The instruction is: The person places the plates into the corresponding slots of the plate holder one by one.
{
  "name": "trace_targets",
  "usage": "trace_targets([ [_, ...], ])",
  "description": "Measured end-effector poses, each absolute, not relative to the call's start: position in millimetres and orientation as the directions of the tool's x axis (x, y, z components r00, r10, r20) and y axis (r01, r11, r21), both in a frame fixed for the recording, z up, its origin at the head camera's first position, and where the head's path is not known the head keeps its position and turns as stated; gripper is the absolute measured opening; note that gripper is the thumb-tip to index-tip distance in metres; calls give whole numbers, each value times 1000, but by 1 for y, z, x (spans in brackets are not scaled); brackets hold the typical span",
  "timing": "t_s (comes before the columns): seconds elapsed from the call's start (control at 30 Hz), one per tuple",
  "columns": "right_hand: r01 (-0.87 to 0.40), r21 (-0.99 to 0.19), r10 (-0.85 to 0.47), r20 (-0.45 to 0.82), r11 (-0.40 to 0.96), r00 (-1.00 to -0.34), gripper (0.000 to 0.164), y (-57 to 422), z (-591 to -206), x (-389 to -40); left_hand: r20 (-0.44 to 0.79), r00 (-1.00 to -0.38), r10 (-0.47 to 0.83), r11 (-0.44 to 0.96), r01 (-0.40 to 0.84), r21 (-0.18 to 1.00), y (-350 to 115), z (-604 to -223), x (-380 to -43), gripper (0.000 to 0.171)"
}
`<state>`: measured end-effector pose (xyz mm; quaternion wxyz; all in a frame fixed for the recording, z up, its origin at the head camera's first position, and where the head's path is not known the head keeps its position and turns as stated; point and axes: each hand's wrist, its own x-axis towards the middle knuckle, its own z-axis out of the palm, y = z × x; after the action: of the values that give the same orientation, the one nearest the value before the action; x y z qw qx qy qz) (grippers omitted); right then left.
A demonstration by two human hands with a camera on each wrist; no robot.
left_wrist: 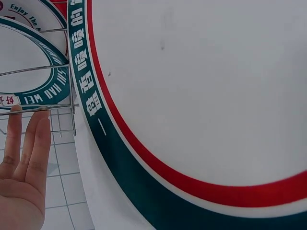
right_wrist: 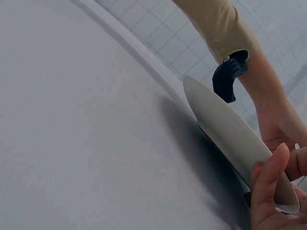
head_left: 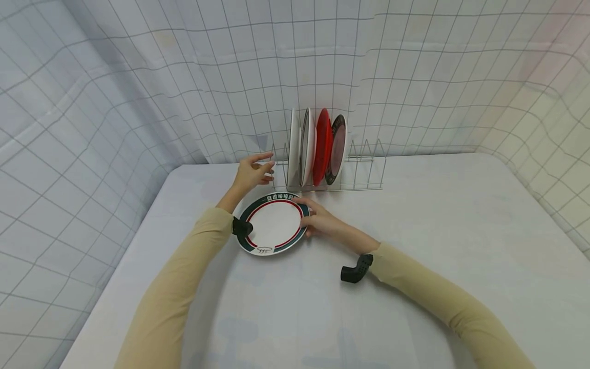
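Note:
A white plate (head_left: 275, 225) with a dark green rim, a red ring and white characters is in front of the wire rack. My right hand (head_left: 318, 219) pinches its right edge between thumb and fingers. The right wrist view shows the plate (right_wrist: 230, 132) edge-on and tilted, its shadow on the table beside it. At the left end of the dish rack (head_left: 366, 189), my left hand (head_left: 251, 173) has its fingertips right at the wires. In the left wrist view the left hand's fingers (left_wrist: 36, 158) extend fairly straight up to a rack wire.
Several plates stand on edge in the rack: white ones (head_left: 293, 148) at the left, a red plate (head_left: 322, 146), and a dark-rimmed plate (head_left: 338, 146) at the right. Rack slots continue to their right. A white table (head_left: 442, 220) lies under everything, with grid-patterned curtains (head_left: 286, 66) behind.

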<state>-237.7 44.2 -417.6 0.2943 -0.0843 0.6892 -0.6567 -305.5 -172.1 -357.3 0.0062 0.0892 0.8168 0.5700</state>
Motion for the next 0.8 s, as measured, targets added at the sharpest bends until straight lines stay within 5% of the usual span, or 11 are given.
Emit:
trace_targets([
  [0.3,156,-972,-568,-230,176,-790,72,51,-421,-233,96,-983,154,344,144,928,-171,-356,-303,41],
  [0.8,45,-998,-631,-65,48,-773,70,69,-426,-226,128,-981,148,363,174,915,-179,-377,-321,43],
])
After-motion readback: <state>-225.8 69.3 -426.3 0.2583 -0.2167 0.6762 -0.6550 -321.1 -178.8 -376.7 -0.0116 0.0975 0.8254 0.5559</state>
